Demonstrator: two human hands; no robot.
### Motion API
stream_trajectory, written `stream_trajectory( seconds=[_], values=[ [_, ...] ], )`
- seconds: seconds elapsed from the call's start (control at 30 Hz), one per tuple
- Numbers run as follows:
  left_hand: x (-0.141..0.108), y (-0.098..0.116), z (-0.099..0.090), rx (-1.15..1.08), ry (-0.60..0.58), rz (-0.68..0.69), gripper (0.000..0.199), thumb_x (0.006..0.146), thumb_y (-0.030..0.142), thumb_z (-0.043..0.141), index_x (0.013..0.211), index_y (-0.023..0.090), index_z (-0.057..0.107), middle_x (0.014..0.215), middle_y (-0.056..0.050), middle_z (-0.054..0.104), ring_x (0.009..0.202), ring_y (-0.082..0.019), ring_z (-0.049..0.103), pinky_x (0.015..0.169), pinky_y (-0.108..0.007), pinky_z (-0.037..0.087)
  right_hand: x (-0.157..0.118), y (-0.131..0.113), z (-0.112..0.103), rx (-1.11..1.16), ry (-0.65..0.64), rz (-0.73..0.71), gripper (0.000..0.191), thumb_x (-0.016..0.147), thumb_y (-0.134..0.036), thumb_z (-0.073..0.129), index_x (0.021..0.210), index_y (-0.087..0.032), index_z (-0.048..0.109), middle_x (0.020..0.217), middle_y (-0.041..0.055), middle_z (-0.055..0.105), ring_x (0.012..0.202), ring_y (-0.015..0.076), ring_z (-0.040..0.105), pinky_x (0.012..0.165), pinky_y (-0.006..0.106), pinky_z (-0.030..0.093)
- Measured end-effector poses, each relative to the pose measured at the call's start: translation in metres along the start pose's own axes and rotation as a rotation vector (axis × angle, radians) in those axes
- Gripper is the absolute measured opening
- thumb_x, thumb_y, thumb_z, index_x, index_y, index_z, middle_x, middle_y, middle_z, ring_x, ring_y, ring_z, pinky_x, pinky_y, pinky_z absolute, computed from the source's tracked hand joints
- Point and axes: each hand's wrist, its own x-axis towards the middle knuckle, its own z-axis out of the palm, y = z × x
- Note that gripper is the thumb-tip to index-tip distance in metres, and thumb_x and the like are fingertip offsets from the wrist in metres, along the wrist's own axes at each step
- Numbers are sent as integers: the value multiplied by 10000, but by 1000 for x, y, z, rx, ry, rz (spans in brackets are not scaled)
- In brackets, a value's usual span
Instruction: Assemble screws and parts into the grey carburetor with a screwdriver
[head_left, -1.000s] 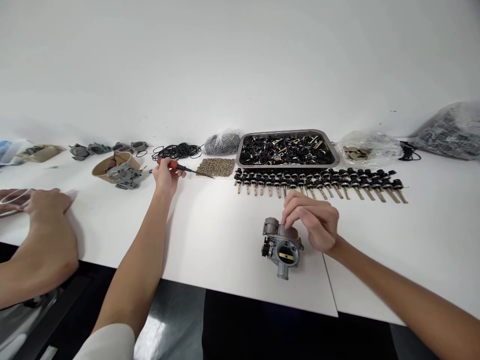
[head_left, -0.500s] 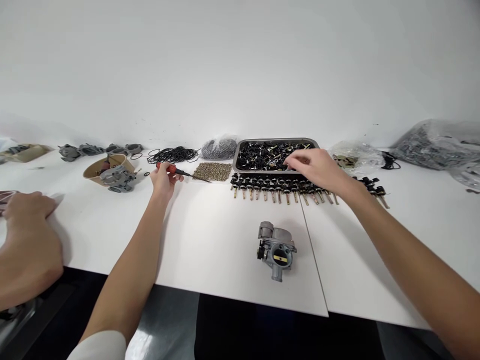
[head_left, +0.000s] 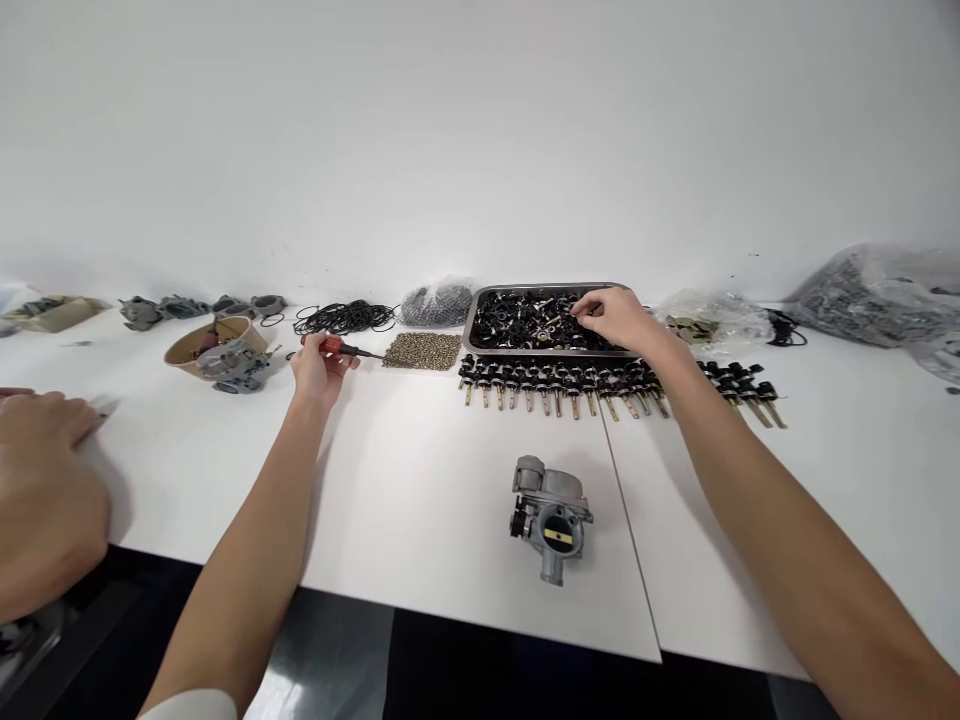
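My left hand [head_left: 316, 373] is closed round the red handle of a screwdriver [head_left: 334, 345], its tip pointing right at a patch of small brass screws [head_left: 422, 350]. Over the metal tray [head_left: 470, 322] of black and brass small parts [head_left: 525, 318], my right hand [head_left: 615, 315] has its fingertips pinched together; whatever lies between them is too small to make out. In front of the tray runs a row of black-headed shafts [head_left: 559, 378] with brass-coloured ends. Nearer the table edge, a grey metal carburetor [head_left: 553, 515] rests with its round bore and brass strip facing me.
Black rubber rings [head_left: 346, 317] and a bag of small dark parts [head_left: 437, 303] lie along the wall. A tan container [head_left: 184, 350] with another carburetor [head_left: 232, 362] stands at left, near another person's arm [head_left: 49, 490]. Plastic bags [head_left: 877, 295] of parts sit at right.
My right hand has moved deeper over the tray, away from its front rim. The view has shifted slightly; my left hand still holds the screwdriver, drawn a little left from the screws.
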Motion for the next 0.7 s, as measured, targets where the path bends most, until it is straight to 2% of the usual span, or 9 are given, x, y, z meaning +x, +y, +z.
stream_trajectory(
  seconds=[0.27, 0.53, 0.7],
  values=[
    [-5, 7, 3, -32, 17, -70, 157, 862, 168, 403, 709, 179, 433, 523, 38, 412, 450, -66, 341, 496, -263, 321, -1, 8, -7, 9, -47, -10, 250, 845, -162, 638, 1042, -155, 792, 1056, 68, 766, 970, 209, 692, 975, 345, 532],
    [-3, 7, 0, -73, -5, -102, 151, 861, 189, 400, 712, 178, 425, 575, 31, 444, 461, -64, 357, 512, -269, 309, -11, 10, -36, 12, -26, 73, 259, 857, -152, 635, 1066, -148, 790, 1089, 100, 755, 1026, 245, 678, 971, 394, 532],
    [-4, 7, 0, -89, -18, -117, 157, 871, 186, 396, 716, 178, 419, 575, 19, 450, 479, -69, 356, 525, -268, 316, -17, -5, -49, 71, -128, 31, 201, 853, -187, 654, 998, -192, 793, 1083, 79, 755, 990, 244, 685, 894, 407, 547]
  ],
)
